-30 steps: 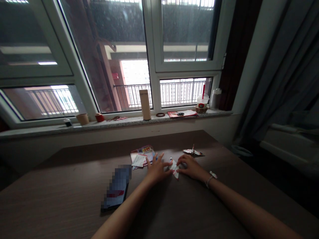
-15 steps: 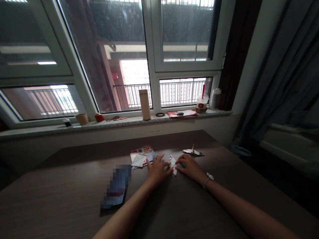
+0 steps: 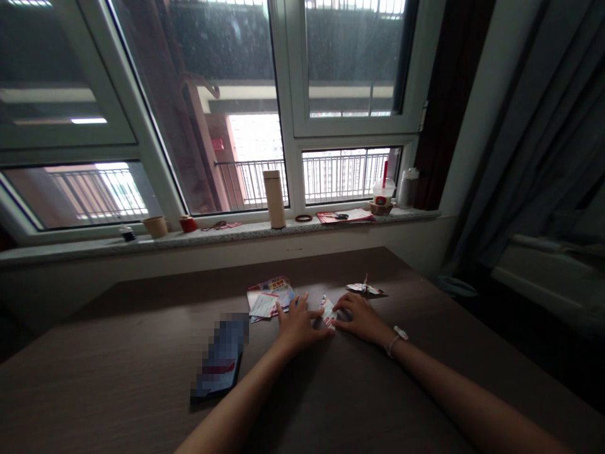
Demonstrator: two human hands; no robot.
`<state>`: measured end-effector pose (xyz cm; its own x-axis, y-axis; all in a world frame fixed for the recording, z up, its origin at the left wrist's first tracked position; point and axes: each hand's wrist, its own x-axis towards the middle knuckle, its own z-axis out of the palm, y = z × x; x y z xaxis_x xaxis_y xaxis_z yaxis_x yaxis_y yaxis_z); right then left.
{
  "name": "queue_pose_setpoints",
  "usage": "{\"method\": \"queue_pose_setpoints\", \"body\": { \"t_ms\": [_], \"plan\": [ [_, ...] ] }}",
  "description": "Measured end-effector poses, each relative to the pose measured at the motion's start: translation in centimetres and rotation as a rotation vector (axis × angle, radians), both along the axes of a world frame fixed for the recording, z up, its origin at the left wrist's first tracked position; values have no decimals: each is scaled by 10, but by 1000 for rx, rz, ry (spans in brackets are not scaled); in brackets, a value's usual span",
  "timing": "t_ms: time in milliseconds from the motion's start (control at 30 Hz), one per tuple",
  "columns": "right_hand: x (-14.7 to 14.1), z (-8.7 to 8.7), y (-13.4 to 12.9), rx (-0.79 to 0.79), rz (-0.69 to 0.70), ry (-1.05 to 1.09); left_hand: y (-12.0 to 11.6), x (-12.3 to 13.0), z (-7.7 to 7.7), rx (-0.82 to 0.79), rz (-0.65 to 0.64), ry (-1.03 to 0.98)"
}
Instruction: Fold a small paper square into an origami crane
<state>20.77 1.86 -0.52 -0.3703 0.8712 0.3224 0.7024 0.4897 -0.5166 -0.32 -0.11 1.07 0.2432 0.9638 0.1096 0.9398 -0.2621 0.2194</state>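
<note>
A small folded piece of white paper with red print (image 3: 327,313) lies on the table between my hands. My left hand (image 3: 299,325) is at its left side, with index finger and thumb on the paper's left and near edges and the other fingers spread. At the right edge, my right hand (image 3: 362,318) grips the paper between thumb and curled fingers. A folded paper crane (image 3: 365,287) rests just beyond my right hand. Left of my left hand lie printed paper sheets (image 3: 265,304), overlapping each other.
A phone-like dark object, pixelated (image 3: 220,359), lies left of my left forearm. On the windowsill (image 3: 241,233) stand a beige tumbler (image 3: 274,198), a paper cup (image 3: 155,226), a drink cup with red straw (image 3: 382,191) and scissors on papers (image 3: 347,216).
My left thumb has shifted right along the paper's near edge. The paper's near tip no longer shows, and more red stripes are visible on it. My right hand is nearly still.
</note>
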Motion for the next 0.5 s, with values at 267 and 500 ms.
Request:
{"method": "queue_pose_setpoints", "body": {
  "t_ms": [267, 500],
  "plan": [
    [2, 1, -5, -34, 29, 7, -3, -4, 8, -77, 14, -6],
    [3, -2, -6, -33, 46, -6, -3, -4, 6, -78, 22, -5]
  ]
}}
